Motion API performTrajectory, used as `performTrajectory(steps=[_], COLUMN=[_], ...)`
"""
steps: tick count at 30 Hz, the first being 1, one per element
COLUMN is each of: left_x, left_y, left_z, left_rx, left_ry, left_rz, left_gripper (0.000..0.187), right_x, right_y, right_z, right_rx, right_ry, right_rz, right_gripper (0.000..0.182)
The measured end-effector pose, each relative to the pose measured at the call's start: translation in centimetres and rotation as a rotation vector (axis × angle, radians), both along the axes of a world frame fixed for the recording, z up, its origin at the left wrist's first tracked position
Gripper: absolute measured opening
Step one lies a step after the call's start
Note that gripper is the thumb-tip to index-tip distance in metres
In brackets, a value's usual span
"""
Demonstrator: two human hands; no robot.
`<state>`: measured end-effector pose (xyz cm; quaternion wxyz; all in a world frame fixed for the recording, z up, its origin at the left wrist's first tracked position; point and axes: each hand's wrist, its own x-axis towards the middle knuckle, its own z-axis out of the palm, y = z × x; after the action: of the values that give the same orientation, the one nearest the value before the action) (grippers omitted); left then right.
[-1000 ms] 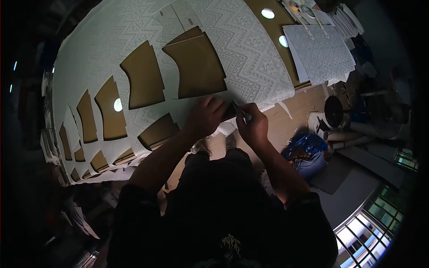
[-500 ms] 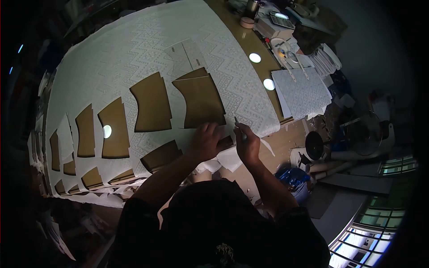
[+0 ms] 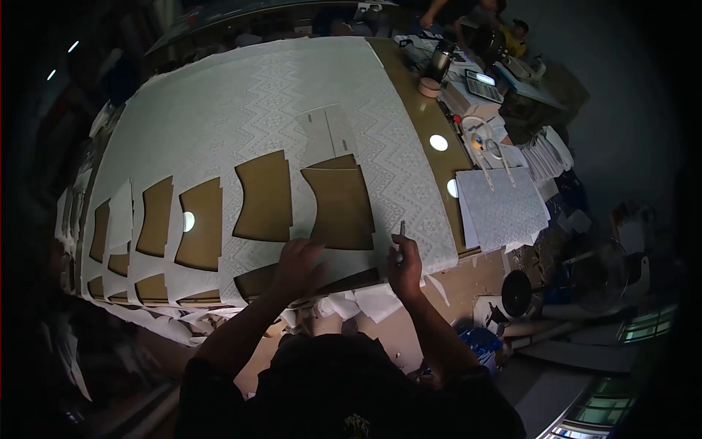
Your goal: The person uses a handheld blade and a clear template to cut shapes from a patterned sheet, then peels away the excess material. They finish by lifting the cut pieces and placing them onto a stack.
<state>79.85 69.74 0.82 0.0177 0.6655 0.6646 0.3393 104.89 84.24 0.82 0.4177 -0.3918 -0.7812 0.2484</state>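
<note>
Head view: my left hand lies flat, fingers spread, on white patterned sheet at table near edge. Right hand closed around knife, just right, blade pointing away.

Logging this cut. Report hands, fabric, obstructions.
Left hand flat on fabric. Right hand grips cutter, tip up, at fabric edge. Cut-outs open beside hands; nothing between them.

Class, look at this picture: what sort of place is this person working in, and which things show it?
Probably a cutting workshop, for garments or upholstery. A long table carries patterned white fabric with shaped pieces cut out, the right hand holds a cutting tool, and scraps hang off the edge.
</note>
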Motion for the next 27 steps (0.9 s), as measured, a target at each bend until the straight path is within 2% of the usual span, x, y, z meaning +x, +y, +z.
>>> performTrajectory(steps=[1, 3, 4, 6, 8, 10, 11, 16, 18, 20, 25, 27], left_x=[-1.7, -5.6, -7.3, -10.1, -12.4, -13.4, -13.4, -13.2, -13.6, -13.7, -14.3, -15.0], left_y=[-1.0, -3.3, -4.5, -7.0, -10.9, -12.5, -12.7, -12.8, -13.0, -13.0, -13.3, -13.8], left_z=[-0.9, -1.3, -1.4, -1.7, -1.6, -1.3, -1.2, -0.4, -0.6, 0.0, -0.7, -0.7], left_rx=[0.038, 0.009, -0.005, -0.116, -0.221, -0.222, -0.304, -0.294, -0.263, -0.326, -0.253, -0.245], left_ry=[0.065, 0.097, 0.118, 0.151, 0.183, 0.283, 0.207, 0.181, 0.158, 0.129, 0.082, 0.106], left_rz=[0.105, 0.248, 0.347, 0.499, 0.678, 0.62, 0.629, 0.652, 0.637, 0.63, 0.607, 0.595], left_gripper=[0.051, 0.053, 0.054, 0.057, 0.059, 0.061, 0.063, 0.061, 0.06, 0.059, 0.062, 0.062], right_x=[-0.2, -1.6, -3.0, -6.5, -11.0, -15.0, -17.0, -24.5, -28.3, -32.7, -45.2, -49.6], right_y=[1.3, 3.6, 4.8, 7.7, 11.1, 14.4, 15.7, 19.6, 19.8, 18.3, 17.2, 13.3], right_z=[-0.8, -0.5, -0.4, -0.5, -1.6, -3.0, -3.7, -7.9, -7.4, -7.0, -6.1, -5.7], right_rx=[0.011, -0.214, -0.207, 0.001, 0.046, 0.148, 0.166, 0.301, 0.351, 0.178, 0.129, 0.089], right_ry=[0.003, 0.024, 0.027, -0.115, -0.088, -0.125, -0.12, -0.23, -0.252, -0.253, -0.279, -0.295], right_rz=[0.078, 0.21, 0.22, 0.198, 0.222, 0.216, 0.183, 0.065, 0.036, -0.058, 0.16, 0.255], right_gripper=[0.042, 0.036, 0.028, 0.024, 0.027, 0.033, 0.039, 0.05, 0.053, 0.057, 0.055, 0.054])
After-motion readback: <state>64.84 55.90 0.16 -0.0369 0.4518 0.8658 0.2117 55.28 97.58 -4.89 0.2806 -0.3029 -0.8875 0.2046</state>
